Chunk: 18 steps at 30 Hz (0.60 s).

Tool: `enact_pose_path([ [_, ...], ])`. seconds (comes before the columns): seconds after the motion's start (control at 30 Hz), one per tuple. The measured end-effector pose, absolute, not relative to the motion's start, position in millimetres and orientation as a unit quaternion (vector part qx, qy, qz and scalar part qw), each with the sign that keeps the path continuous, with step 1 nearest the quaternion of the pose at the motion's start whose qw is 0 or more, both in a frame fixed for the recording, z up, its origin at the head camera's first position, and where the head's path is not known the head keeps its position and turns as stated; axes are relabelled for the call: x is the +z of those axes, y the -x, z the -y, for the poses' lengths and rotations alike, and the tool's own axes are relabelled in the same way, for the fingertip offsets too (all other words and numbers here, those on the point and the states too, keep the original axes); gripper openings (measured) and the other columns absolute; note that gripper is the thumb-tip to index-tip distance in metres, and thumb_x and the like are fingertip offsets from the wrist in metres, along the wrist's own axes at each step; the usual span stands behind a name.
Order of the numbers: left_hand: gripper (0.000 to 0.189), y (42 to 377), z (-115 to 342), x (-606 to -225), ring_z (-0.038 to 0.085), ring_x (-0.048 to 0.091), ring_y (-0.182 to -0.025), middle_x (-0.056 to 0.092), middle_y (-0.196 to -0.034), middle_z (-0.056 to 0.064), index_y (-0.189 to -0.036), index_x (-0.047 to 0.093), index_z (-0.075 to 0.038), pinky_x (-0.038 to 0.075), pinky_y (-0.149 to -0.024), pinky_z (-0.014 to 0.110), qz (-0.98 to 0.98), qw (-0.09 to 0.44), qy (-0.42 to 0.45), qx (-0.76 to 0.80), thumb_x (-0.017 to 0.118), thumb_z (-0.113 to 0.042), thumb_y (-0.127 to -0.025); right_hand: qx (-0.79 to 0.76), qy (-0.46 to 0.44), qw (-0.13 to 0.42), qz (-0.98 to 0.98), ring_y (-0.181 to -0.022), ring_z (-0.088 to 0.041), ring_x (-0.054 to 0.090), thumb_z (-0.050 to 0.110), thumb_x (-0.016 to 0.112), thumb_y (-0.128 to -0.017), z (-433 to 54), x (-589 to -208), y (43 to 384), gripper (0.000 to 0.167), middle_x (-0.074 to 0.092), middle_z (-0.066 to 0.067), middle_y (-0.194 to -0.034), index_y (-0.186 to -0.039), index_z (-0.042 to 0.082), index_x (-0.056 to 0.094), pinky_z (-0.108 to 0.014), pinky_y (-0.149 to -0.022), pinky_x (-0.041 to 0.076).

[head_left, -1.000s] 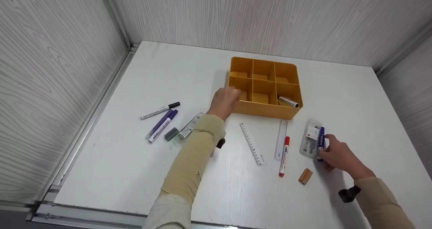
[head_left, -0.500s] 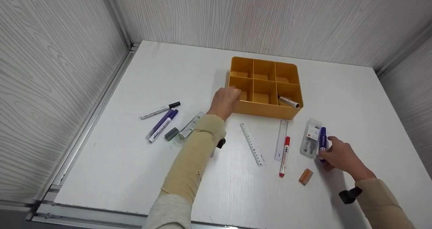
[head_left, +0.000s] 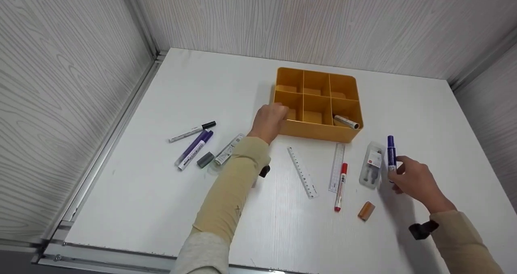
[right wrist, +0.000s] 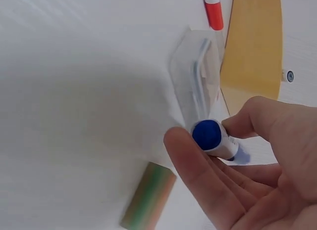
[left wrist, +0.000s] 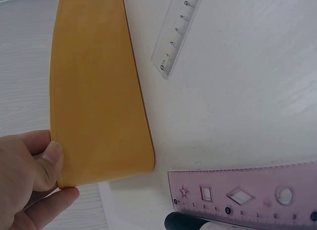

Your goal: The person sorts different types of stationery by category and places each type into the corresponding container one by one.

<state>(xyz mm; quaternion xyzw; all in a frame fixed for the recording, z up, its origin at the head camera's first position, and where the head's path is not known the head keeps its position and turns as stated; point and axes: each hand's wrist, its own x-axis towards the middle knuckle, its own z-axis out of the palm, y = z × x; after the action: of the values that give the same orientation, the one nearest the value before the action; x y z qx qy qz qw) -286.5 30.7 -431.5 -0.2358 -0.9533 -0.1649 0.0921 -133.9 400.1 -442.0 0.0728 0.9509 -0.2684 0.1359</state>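
Observation:
My left hand (head_left: pixel 270 122) grips the near left corner of the yellow divided box (head_left: pixel 319 133). In the left wrist view the thumb (left wrist: pixel 51 158) presses on the box's outer wall. My right hand (head_left: pixel 416 181) pinches a blue marker (head_left: pixel 391 154) near its lower end, cap pointing away from me. In the right wrist view the marker's round blue end (right wrist: pixel 206 134) sits between thumb and fingers. Just left of it lies a clear plastic case (head_left: pixel 371 165) with a white label. A white marker (head_left: pixel 346 122) leans in the box's near right compartment.
Two clear rulers (head_left: pixel 302 173) and a red marker (head_left: pixel 340 187) lie before the box. An orange block (head_left: pixel 366 211) lies near the right hand, a green-orange striped block (right wrist: pixel 148 195) below it. Several markers (head_left: pixel 196 148) lie left; a pink ruler (left wrist: pixel 242 195) sits by the left arm.
The blue marker has come away from beside the clear case, moving forward and slightly right in my right hand. My left hand stays on the box corner.

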Motion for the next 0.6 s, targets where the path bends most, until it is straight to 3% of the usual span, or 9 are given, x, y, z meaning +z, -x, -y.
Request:
enact_pose_path([
  [0.27,0.015,287,-31,-431,0.019,0.067,-0.081,0.074,-0.093,0.006,-0.094,0.073,-0.008,0.054,-0.071,0.028,0.956,0.089,0.233,-0.154,0.064,0.003,-0.090,-0.225,-0.030,0.049,-0.973,-0.071,-0.021,0.065,0.013,0.049,-0.092,-392,-423,142,0.053,0.063,-0.025,-0.101,-0.139,-0.011,0.041,-0.028,-0.058,0.048],
  [0.4,0.016,288,-31,-433,0.018,0.067,-0.081,0.074,-0.093,0.005,-0.094,0.074,-0.009,0.054,-0.071,0.028,0.956,0.090,0.232,-0.154,0.064,0.004,-0.090,-0.256,-0.028,0.047,-0.965,-0.075,-0.027,0.068,0.011,0.045,-0.094,-382,-411,151,0.050,0.061,-0.023,-0.102,-0.141,-0.008,0.040,-0.026,-0.057,0.054],
  [0.6,0.015,288,-32,-434,0.018,0.067,-0.083,0.074,-0.095,0.005,-0.097,0.074,-0.009,0.054,-0.072,0.027,0.956,0.086,0.229,-0.162,0.064,0.003,-0.091,-0.244,0.000,0.030,-0.969,-0.078,-0.026,0.059,0.012,0.047,-0.097,-366,-398,164,0.047,0.060,-0.021,-0.103,-0.141,-0.006,0.043,-0.022,-0.057,0.049],
])
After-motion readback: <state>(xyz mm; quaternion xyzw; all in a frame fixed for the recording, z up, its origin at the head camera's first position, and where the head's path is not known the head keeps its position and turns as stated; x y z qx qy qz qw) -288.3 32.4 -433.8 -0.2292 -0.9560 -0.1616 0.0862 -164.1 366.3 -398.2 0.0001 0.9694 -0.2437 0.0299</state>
